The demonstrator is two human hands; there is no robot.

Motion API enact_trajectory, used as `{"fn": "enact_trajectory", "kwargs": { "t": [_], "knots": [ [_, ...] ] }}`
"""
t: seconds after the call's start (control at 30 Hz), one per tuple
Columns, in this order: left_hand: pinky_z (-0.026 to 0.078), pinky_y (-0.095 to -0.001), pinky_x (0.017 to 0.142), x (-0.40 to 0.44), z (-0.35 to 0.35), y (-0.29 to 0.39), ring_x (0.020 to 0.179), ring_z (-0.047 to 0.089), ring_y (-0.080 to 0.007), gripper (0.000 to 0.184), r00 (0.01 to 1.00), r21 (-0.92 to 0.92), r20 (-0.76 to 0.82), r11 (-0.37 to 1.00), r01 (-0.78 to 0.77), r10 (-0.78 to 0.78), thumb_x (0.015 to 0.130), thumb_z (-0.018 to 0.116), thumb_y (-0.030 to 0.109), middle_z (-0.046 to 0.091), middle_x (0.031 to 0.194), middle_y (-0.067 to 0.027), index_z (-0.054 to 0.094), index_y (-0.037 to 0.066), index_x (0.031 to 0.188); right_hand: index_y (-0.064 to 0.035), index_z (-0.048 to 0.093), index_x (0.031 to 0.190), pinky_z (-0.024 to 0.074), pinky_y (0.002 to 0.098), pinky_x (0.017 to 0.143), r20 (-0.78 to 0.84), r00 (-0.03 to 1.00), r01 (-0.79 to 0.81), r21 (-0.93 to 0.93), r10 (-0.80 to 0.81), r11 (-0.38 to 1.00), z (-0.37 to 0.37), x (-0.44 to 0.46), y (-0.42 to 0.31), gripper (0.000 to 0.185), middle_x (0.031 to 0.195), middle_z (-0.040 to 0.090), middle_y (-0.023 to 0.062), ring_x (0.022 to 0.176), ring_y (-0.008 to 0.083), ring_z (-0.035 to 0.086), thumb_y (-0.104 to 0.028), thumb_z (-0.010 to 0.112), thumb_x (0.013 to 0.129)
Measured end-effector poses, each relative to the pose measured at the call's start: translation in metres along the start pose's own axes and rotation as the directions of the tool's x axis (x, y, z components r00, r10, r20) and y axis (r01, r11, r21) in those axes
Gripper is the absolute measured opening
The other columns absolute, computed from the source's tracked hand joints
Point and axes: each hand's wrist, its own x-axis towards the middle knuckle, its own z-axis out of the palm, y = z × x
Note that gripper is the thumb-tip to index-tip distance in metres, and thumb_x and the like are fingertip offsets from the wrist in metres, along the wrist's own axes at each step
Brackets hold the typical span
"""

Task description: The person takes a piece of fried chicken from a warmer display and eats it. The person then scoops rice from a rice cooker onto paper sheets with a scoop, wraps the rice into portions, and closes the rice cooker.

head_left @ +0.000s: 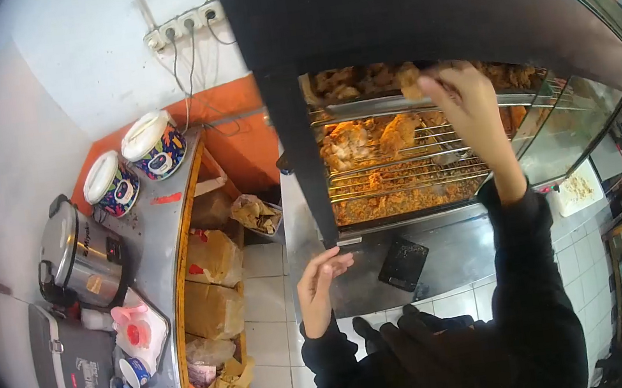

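Inside a dark-framed display cabinet (285, 142), pieces of fried chicken (348, 144) lie on wire racks, with more pieces on the shelf above. My right hand (459, 92) reaches into the upper shelf, its fingers closed on a piece of fried chicken (411, 80). Orange crumbs (406, 202) cover the cabinet floor below the racks. My left hand (323, 285) is raised near the cabinet's lower left corner, fingers apart and holding nothing. To its right, a flat black device (403, 263) rests on the metal counter (461, 257).
At the left, a metal table (154, 254) holds a large cooker (87, 251), two patterned containers (112, 185) and a grey box (74, 366). Packages (216, 308) fill the shelves beneath. A tray of pale bits (578, 190) stands right of the cabinet.
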Motion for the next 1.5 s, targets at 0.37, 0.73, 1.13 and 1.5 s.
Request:
{"fn": "enact_trajectory", "kwargs": {
  "t": [0.37, 0.73, 1.13, 1.5],
  "knots": [
    [0.038, -0.0342, 0.087, 0.055, 0.212, -0.04, 0.101, 0.05, -0.0264, 0.022, 0.85, 0.353, 0.395, 0.796, -0.492, 0.35, 0.082, 0.049, 0.01, 0.057, 0.101, -0.0128, 0.053, -0.001, 0.1, -0.0046, 0.065, 0.07, 0.0322, 0.0244, 0.041, -0.112, 0.987, 0.156, 0.795, -0.112, 0.586, -0.135, -0.106, 0.023, 0.021, 0.055, 0.049, 0.0021, 0.044, 0.0141, 0.045, -0.02, 0.073, 0.058],
    [-0.002, -0.0512, 0.101, 0.148, 0.365, -0.174, 0.129, 0.007, -0.032, 0.054, 0.369, 0.863, 0.353, -0.148, -0.482, 0.86, 0.088, 0.027, 0.039, 0.021, 0.138, -0.0086, 0.025, 0.007, 0.131, -0.0011, 0.063, 0.061, 0.0288, 0.0232, 0.042, -0.052, 0.996, 0.068, 0.965, -0.069, 0.252, -0.189, -0.136, 0.124, 0.028, 0.056, 0.048, 0.0, 0.047, 0.0107, 0.046, -0.027, 0.068, 0.07],
    [-0.006, -0.0566, 0.098, 0.154, 0.25, -0.14, 0.129, 0.008, -0.029, 0.048, 0.34, 0.946, 0.264, -0.175, -0.272, 0.903, 0.086, 0.032, 0.042, 0.028, 0.135, 0.0018, 0.038, 0.016, 0.126, 0.0005, 0.062, 0.064, 0.0291, 0.0239, 0.037, 0.097, 0.891, -0.239, 0.93, -0.443, -0.278, -0.16, -0.123, 0.111, 0.03, 0.057, 0.049, 0.0035, 0.043, 0.0113, 0.042, -0.027, 0.06, 0.076],
    [-0.003, -0.0617, 0.094, 0.118, 0.136, -0.064, 0.129, 0.007, -0.0258, 0.059, 0.573, 0.954, 0.091, -0.237, 0.185, 0.814, 0.08, 0.046, 0.031, 0.021, 0.138, -0.002, 0.025, 0.012, 0.132, 0.0003, 0.063, 0.064, 0.0289, 0.0235, 0.041, -0.062, 0.497, -0.588, 0.709, -0.866, -0.389, -0.112, -0.118, -0.004, 0.027, 0.059, 0.049, 0.0012, 0.047, 0.0118, 0.045, -0.025, 0.065, 0.073]
  ]
}}
